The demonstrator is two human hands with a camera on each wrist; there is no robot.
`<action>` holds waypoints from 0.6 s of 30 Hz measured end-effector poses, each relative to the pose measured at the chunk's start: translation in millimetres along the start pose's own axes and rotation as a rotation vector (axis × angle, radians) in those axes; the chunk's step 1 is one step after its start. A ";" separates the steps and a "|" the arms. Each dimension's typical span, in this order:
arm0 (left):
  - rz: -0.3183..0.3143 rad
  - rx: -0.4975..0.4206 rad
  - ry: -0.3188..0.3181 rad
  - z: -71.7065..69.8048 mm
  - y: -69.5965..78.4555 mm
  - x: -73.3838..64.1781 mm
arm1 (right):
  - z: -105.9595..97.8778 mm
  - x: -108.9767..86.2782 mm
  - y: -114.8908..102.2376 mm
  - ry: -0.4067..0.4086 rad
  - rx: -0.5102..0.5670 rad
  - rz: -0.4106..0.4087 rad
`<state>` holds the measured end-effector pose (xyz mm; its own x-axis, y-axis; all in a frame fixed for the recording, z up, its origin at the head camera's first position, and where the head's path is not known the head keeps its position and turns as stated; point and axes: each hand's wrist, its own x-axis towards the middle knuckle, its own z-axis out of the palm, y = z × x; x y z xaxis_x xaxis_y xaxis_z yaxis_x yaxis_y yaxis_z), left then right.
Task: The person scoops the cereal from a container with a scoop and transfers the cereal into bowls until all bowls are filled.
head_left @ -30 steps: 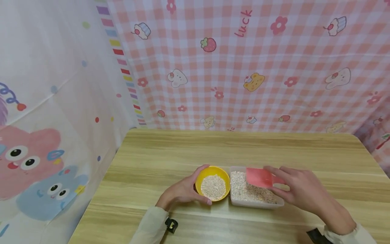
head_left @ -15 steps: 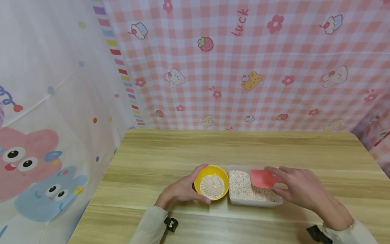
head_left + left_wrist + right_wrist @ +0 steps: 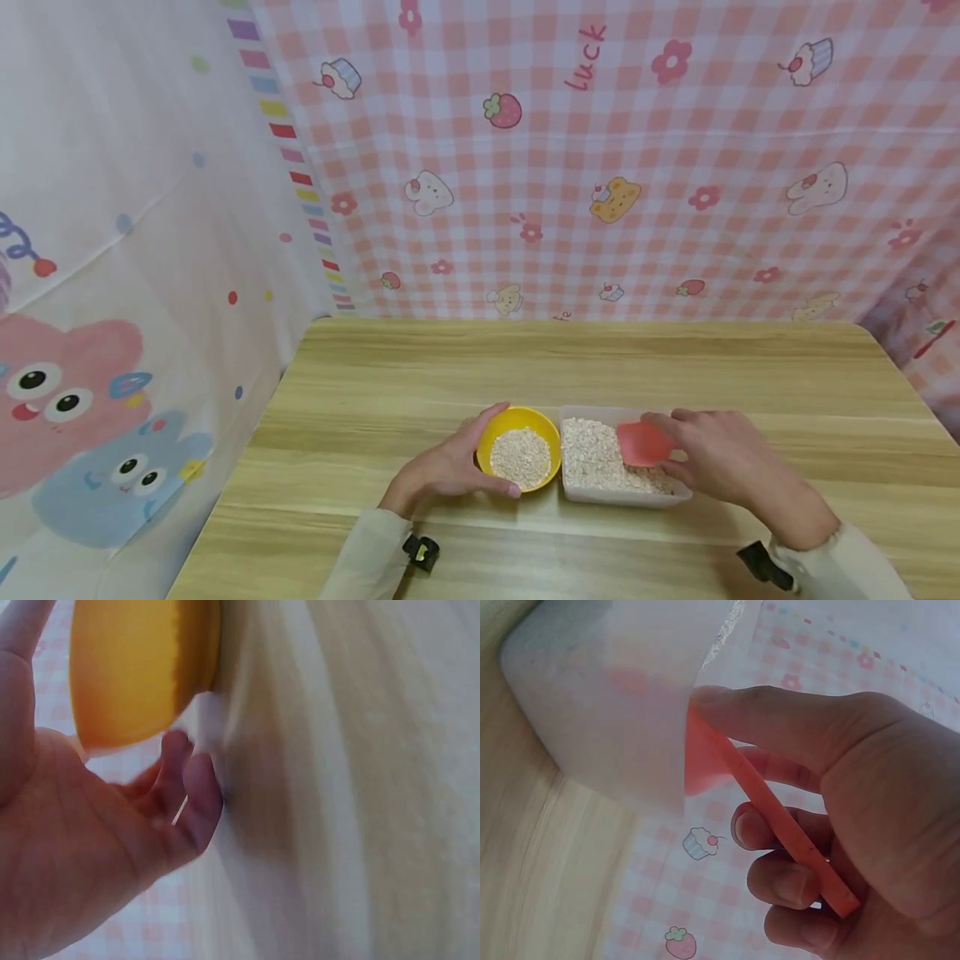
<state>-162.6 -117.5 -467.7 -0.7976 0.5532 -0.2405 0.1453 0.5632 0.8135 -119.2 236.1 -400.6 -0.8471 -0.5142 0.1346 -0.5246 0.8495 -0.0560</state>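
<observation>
Head view: left hand [image 3: 453,467] holds yellow bowl [image 3: 517,418]; just right of it, right hand [image 3: 723,458] holds red scoop [image 3: 642,445] in the tub [image 3: 626,497] of flakes [image 3: 592,454]. Filling appears in hand; next likely calls for a level lift leftward.

Left wrist: lower fingers [image 3: 201,787] bent, contact unclear.

Right wrist: fingers narrow around scoop handle [image 3: 799,844].

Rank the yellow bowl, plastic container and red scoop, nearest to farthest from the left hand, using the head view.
1. Yellow bowl, held in the left hand.
2. Plastic container, just right of the bowl.
3. Red scoop, farther right, in the right hand.
</observation>
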 end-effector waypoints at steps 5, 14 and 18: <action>-0.009 0.090 0.116 -0.1 9.7 -1.1 | 2.5 0.2 2.3 -0.008 0.016 0.009; 0.096 0.164 0.269 3.7 38.3 -2.7 | 4.6 1.8 7.6 -0.046 0.059 0.008; 0.145 0.141 0.238 7.9 49.2 0.2 | 5.4 2.1 10.7 -0.041 0.067 -0.009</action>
<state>-151.0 -84.9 -431.9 -0.8747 0.4843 0.0171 0.3344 0.5778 0.7445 -127.1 243.4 -406.3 -0.8445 -0.5272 0.0945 -0.5354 0.8358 -0.1215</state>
